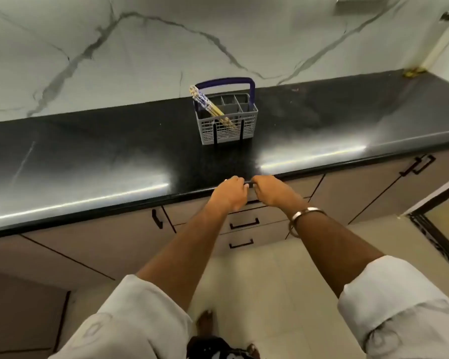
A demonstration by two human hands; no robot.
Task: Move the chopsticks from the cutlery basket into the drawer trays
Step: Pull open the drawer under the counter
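Observation:
A grey cutlery basket [228, 126] with a blue handle stands on the black counter. Several chopsticks [210, 108] with patterned blue-white tops lean in its left compartment. Below the counter's front edge, my left hand [230, 194] and my right hand [271, 191] are side by side, both curled around the black handle [248, 183] of the top drawer. That drawer's front is mostly hidden behind my hands, and its trays cannot be seen.
The black counter [114, 161] runs left to right under a marble wall. Two lower drawers with black handles [244, 224] sit beneath my hands. Cabinet doors flank them. A tiled floor and my feet lie below.

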